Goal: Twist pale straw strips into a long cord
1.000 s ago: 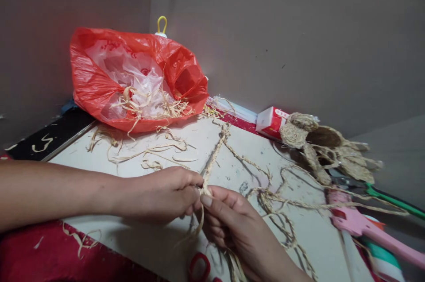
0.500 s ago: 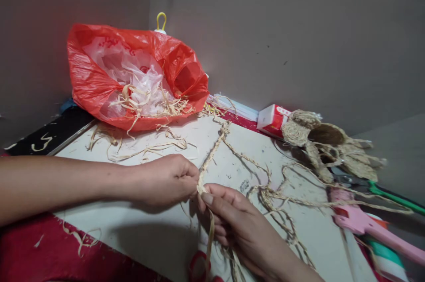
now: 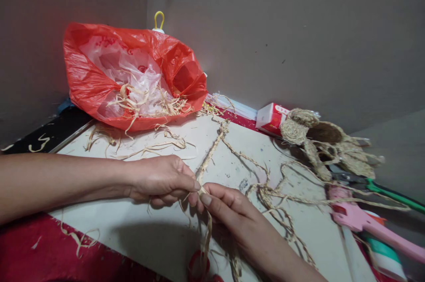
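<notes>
A pale fibre braid [image 3: 211, 154] runs down the white board to the working end between my hands. My left hand [image 3: 169, 180] comes in from the left, thumb and fingers pinched on the braid's end. From the lower right, my right hand [image 3: 232, 211] pinches the same spot between thumb and forefinger, its other fingers curled beneath. Loose strands [image 3: 208, 233] hang below both hands. Thinner braided cord [image 3: 265, 193] lies tangled on the board to the right.
A red plastic bag [image 3: 88, 91] with fibre scraps stands at the back left. At right are a red and white box [image 3: 274, 118], woven pieces [image 3: 299, 127], a pink tool [image 3: 352, 215] and green-handled pliers [image 3: 395, 195]. Red scissor handles [image 3: 199, 264] show below my hands.
My left thumb has extended forward onto the braid's end, and its fingers have shifted beneath. My right hand keeps its pinch. The view has moved slightly.
</notes>
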Tool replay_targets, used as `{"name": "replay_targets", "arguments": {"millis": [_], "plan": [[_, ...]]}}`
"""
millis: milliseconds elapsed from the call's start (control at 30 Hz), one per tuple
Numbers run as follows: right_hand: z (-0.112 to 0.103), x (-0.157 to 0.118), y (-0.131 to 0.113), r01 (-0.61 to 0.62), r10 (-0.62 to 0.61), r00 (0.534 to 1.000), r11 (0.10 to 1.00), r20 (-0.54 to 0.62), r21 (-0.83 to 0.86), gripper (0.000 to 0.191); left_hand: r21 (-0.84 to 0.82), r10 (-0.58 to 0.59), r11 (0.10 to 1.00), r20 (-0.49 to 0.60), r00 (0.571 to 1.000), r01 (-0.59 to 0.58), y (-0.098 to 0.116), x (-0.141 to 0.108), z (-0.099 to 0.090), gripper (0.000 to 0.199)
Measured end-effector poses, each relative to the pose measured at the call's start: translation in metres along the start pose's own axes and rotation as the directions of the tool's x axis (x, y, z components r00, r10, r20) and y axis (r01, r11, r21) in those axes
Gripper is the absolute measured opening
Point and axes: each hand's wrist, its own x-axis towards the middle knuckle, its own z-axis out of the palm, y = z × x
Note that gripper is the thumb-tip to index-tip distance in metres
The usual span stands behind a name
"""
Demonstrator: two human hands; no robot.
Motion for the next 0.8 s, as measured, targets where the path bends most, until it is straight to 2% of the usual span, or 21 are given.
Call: {"name": "replay_targets", "arguments": {"millis": [100, 167, 300, 400, 500, 600, 700, 800], "plan": [[0.001, -0.001, -0.004, 0.066, -0.069, 0.997, 0.987, -0.018, -0.146, 0.033, 0.06, 0.019, 0.998, -0.039, 0.999, -0.016, -0.003, 0.001, 0.0, 0.023], [0.001, -0.002, -0.005, 0.083, -0.094, 0.995, 0.966, -0.034, -0.246, 0.033, 0.159, 0.051, 0.987, -0.088, 0.995, -0.036, -0.004, 0.002, 0.001, 0.024], [-0.002, -0.005, -0.005, 0.08, -0.112, 0.992, 0.91, -0.056, -0.406, 0.032, 0.404, 0.186, 0.909, -0.171, 0.968, -0.103, -0.006, 0.003, 0.002, 0.021], [-0.004, -0.008, -0.004, 0.051, -0.112, 0.989, 0.863, -0.093, -0.502, 0.033, 0.46, 0.218, 0.882, -0.197, 0.956, -0.106, -0.009, 0.002, 0.005, 0.02], [0.001, -0.01, -0.004, 0.027, -0.09, 0.989, 0.892, -0.117, -0.452, 0.035, 0.449, 0.231, 0.885, -0.196, 0.953, -0.122, -0.013, 0.001, 0.009, 0.024], [0.012, -0.011, -0.001, -0.035, -0.002, 0.989, 0.969, -0.148, -0.243, 0.038, 0.433, 0.261, 0.885, -0.162, 0.952, -0.169, -0.014, -0.002, 0.013, 0.025], [0.026, -0.012, 0.005, -0.083, 0.068, 0.982, 0.993, -0.175, -0.084, 0.041, 0.415, 0.301, 0.88, -0.109, 0.947, -0.231, -0.014, -0.003, 0.015, 0.026], [0.036, -0.013, 0.007, -0.104, 0.058, 0.968, 0.979, -0.243, -0.178, 0.042, 0.41, 0.328, 0.874, -0.103, 0.939, -0.26, -0.013, -0.003, 0.016, 0.025]]}}
